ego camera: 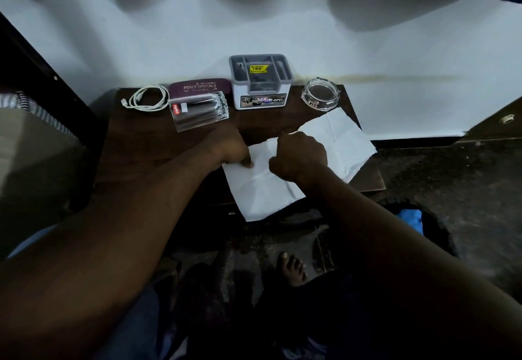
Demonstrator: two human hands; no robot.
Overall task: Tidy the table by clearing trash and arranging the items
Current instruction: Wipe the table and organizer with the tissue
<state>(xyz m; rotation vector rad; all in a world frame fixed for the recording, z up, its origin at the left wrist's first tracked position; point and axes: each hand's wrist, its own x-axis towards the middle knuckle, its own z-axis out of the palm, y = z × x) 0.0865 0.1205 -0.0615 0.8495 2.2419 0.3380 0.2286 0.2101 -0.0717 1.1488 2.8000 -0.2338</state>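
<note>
Head view, read from frame left: a white cable [145, 98], a maroon spectacle case [200, 85] and a clear pen pack [197, 111] sit at the back of the dark bench [158, 145]; a grey organiser [260, 81] stands at upper centre, a glass ashtray [320, 95] right of it. The white paper sheet [341, 142] lies creased at centre, long axis running from lower centre up toward the ashtray, its lower corner overhanging the bench edge. The left hand [230, 148] is curled, thumb pressed on the sheet's left edge. The right hand [299, 156] is fisted on the sheet's middle; whether it pinches paper cannot be told. Both hands touch the sheet, the right nearer its bulk.
</note>
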